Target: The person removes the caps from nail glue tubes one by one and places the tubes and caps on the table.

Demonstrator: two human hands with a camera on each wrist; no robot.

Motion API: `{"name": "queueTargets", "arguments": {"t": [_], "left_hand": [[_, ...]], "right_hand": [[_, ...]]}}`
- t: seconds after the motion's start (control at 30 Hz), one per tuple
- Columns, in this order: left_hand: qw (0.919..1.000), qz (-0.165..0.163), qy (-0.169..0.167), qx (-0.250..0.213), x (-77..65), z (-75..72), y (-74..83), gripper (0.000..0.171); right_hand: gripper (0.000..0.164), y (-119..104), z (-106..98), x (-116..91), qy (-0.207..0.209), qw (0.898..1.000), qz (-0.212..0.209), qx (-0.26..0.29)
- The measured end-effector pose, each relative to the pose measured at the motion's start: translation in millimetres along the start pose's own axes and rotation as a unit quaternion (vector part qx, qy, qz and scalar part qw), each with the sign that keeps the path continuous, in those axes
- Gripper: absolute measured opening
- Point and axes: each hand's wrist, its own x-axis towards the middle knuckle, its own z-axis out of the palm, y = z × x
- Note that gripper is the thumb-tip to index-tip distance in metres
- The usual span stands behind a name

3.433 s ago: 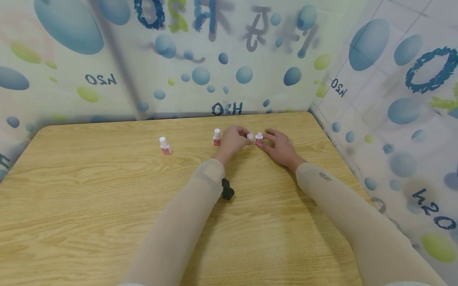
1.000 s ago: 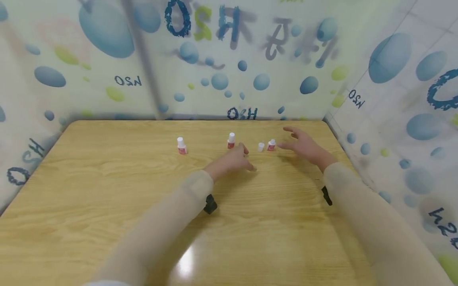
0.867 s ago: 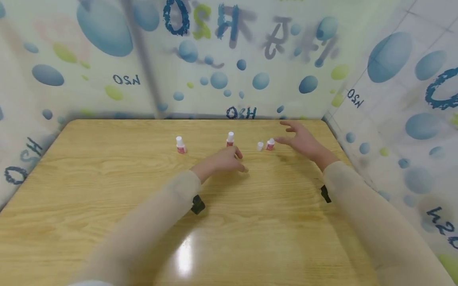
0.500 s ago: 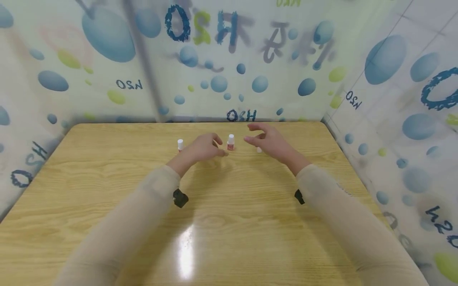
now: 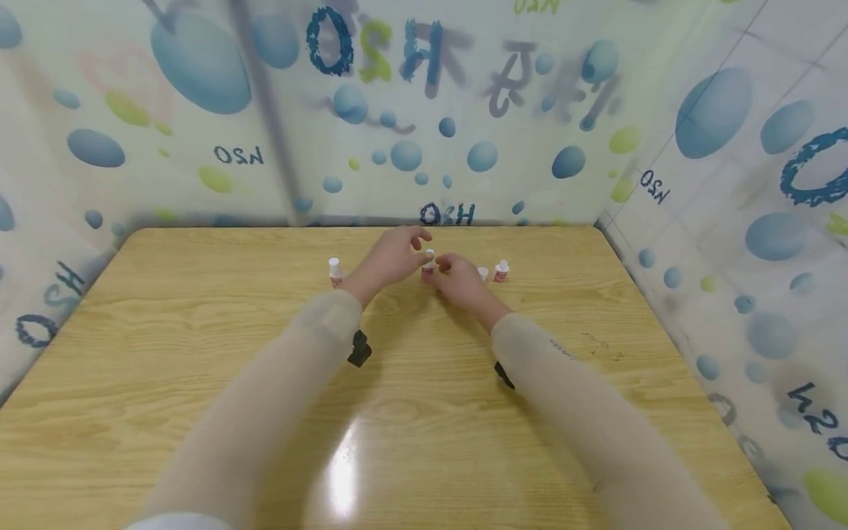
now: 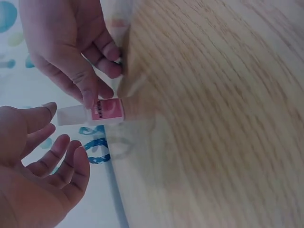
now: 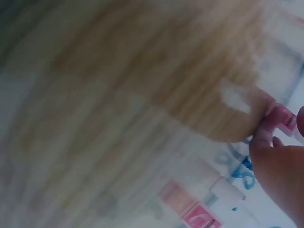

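Note:
In the head view a small white bottle with a red label [image 5: 427, 271] stands upright at the back middle of the table. My right hand [image 5: 461, 283] holds its body between thumb and fingers. A tall white cap [image 6: 72, 115] tops this bottle. Close to that cap is my left hand [image 6: 42, 175], its thumb tip right at the cap's end and its other fingers spread apart, bent, holding nothing. Right of the right hand, an uncapped bottle [image 5: 501, 272] stands beside a loose white cap [image 5: 483, 273]. Another capped bottle [image 5: 335, 272] stands left of the left hand.
The wooden table [image 5: 411, 442] meets a patterned curtain wall [image 5: 371, 177] at its back edge and a side wall [image 5: 712, 191] on the right. Dark wrist cameras [image 5: 360, 350] hang under both sleeves.
Earlier the left hand lets go of the loose cap by the right bottle. Both hands have since moved left to the middle bottle, and the right hand has taken hold of it.

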Motion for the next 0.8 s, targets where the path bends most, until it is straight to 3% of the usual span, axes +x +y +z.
{"name": "queueTargets", "arguments": {"t": [0.2,0.5,0.6,0.8], "left_hand": [[0.9998,0.007,0.019,0.009,4.3,0.6,-6.5,0.032],[0.9997,-0.01,0.022,0.009,-4.1,-1.3,-8.9,0.026],[0.9994,-0.009,0.023,0.024,-7.8,-1.6,-11.0,0.024],[0.9993,0.0,0.017,0.033,-17.1,1.1,-16.1,0.022]], "right_hand": [[0.038,-1.4,8.9,11.7,-0.002,0.996,-0.085,-0.036],[0.026,-0.5,14.4,10.4,0.028,0.994,-0.069,-0.077],[0.028,-2.3,18.1,7.1,0.034,0.99,-0.081,-0.107],[0.028,4.5,25.9,4.0,0.021,0.986,-0.13,-0.105]]}}
